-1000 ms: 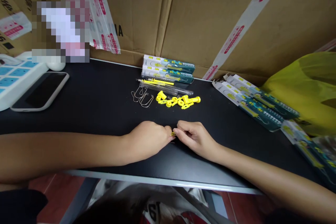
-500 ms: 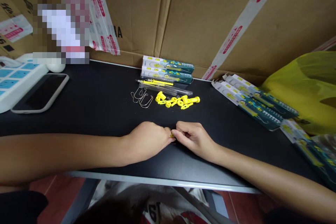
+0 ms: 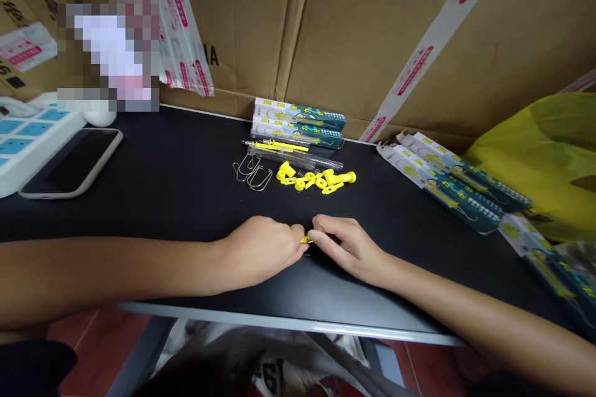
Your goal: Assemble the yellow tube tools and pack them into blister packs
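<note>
Yellow piece (image 3: pixel 305 239) between the hands

Left hand (image 3: pixel 263 252) pinches it; I can't tell what the curled right hand (image 3: pixel 348 245) grips at its end. Nearside, a straight metal edge (image 3: pixel 279 319); ahead, smooth table (image 3: pixel 195 214), then glossy parts (image 3: pixel 328 176), bent wires (image 3: pixel 250 183).

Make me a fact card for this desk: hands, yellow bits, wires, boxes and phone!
Left hand: pinching a small yellow piece
Right hand: at that piece's end, grip unclear
Yellow parts: loose cluster beyond the hands
Bent wires: left of the yellow parts
Boxes: two behind the yellow parts, others at right
Phone: lying beside the power strip
</note>
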A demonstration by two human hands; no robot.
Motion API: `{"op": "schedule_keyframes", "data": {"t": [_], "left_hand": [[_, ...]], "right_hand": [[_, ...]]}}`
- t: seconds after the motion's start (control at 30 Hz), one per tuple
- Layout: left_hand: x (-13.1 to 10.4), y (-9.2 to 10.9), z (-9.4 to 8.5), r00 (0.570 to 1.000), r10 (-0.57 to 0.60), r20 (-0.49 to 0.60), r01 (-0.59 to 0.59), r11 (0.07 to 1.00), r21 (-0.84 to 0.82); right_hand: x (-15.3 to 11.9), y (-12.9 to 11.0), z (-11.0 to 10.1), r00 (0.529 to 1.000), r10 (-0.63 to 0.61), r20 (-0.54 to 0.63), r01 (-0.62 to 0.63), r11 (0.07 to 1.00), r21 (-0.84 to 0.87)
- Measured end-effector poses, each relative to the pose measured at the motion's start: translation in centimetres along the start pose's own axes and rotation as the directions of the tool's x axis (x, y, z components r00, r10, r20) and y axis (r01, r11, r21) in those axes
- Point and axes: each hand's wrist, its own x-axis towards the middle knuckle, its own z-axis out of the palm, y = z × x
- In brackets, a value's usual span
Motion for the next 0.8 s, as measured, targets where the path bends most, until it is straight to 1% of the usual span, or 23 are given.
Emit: {"op": "schedule_keyframes", "data": {"t": [0.17,0.3,0.47,0.57,0.7,0.8], "left_hand": [[0.3,-0.3,-1.0,0.997,-0.025,0.068,0.027,0.999,-0.028],[0.3,-0.5,-1.1,0.994,-0.048,0.098,0.052,0.998,-0.040],[0.3,-0.6,-1.2,0.994,-0.038,0.106,0.044,0.998,-0.053],[0.4,-0.6,-1.2,0.992,-0.044,0.116,0.052,0.996,-0.068],[0.4,-0.6,-1.4,0.991,-0.043,0.125,0.051,0.997,-0.058],[0.5,-0.5,-1.4,0.990,-0.041,0.134,0.048,0.997,-0.053]], "right_hand": [[0.0,0.4,-0.6,0.999,-0.005,0.033,0.004,0.999,0.033],[-0.1,0.4,-1.2,0.996,-0.014,0.094,0.014,1.000,0.004],[-0.2,0.5,-1.5,0.993,-0.006,0.114,0.005,1.000,0.008],[-0.2,0.6,-1.4,0.994,0.035,0.100,-0.040,0.998,0.050],[-0.3,0.5,-1.2,0.990,0.120,0.080,-0.132,0.976,0.172],[-0.3,0.4,-1.2,0.986,0.139,0.086,-0.155,0.962,0.225]]}}
